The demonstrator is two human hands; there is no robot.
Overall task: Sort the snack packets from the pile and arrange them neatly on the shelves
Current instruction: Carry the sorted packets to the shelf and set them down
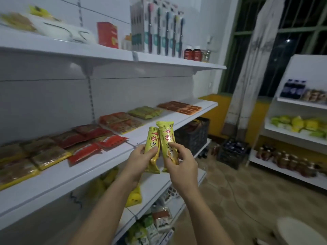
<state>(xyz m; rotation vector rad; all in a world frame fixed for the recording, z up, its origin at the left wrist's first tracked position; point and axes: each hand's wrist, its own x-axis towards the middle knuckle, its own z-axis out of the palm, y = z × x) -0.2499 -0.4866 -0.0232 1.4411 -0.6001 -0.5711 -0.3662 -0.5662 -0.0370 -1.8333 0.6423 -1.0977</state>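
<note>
I hold two long yellow snack packets with red lettering upright, side by side, in front of the middle shelf (159, 124). My left hand (139, 160) grips the left yellow packet (153, 138) near its lower half. My right hand (182, 161) grips the right yellow packet (167, 133), which stands slightly higher. On the middle shelf lie flat rows of packets: gold ones (26, 161) at the left, red ones (92, 140), orange-red ones (120, 122), green ones (145, 112) and brown-orange ones (179, 107) at the far right.
The top shelf (159, 61) carries toothbrush packs (159, 29), a red box and small bottles. Lower shelves hold yellow bags (134, 197) and mixed packets. A dark crate (194, 135) sits at the shelf end. Another white rack (292, 137) with goods stands on the right.
</note>
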